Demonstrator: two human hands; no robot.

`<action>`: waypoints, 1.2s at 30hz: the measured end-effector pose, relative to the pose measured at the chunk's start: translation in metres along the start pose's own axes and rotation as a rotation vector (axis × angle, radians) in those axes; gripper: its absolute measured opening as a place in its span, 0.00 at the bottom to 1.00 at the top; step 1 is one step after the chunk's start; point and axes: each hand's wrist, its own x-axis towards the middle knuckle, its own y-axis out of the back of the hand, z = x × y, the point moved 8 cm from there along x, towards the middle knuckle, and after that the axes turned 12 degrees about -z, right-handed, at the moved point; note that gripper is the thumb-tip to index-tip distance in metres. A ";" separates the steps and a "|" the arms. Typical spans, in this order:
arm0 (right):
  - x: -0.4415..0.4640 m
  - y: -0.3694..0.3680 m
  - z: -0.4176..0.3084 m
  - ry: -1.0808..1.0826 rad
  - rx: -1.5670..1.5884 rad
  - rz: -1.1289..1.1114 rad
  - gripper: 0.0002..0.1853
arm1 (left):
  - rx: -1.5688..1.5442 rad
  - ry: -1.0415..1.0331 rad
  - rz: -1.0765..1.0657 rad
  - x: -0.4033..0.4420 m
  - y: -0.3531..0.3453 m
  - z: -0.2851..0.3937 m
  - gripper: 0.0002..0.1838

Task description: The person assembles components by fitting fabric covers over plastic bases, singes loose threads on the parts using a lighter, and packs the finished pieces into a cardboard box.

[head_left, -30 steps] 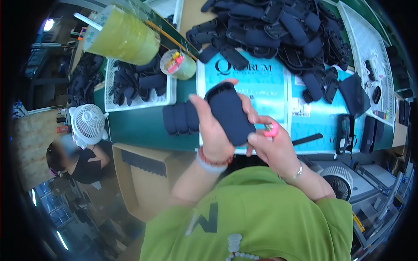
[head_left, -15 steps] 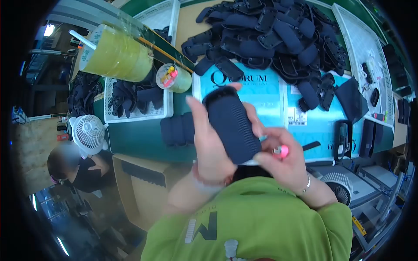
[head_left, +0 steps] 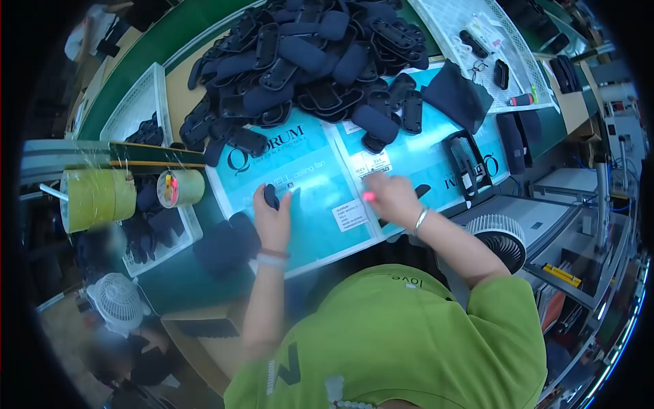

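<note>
My left hand is over the blue printed sheet, with a small dark piece between its thumb and fingers. To the right, my right hand is closed round a small pink item, only part of which shows. Dark padded pieces lie on the green table left of my left hand. Beyond the sheet rises a large pile of dark padded pieces. A black case-like object and a dark cloth rest on the sheet's right part.
Yellow tape rolls and a small cup stand at the left, above a white basket. At the upper right is a white tray. A white fan and a co-worker are at the lower left.
The view has swung round. My hands have moved apart, and the large padded piece is out of my left hand, which now holds a small dark piece. The pink item is still in my right hand.
</note>
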 end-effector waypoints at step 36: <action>-0.076 0.074 0.062 -0.103 0.397 0.424 0.25 | -1.872 -0.107 -1.046 0.001 -0.062 0.331 0.25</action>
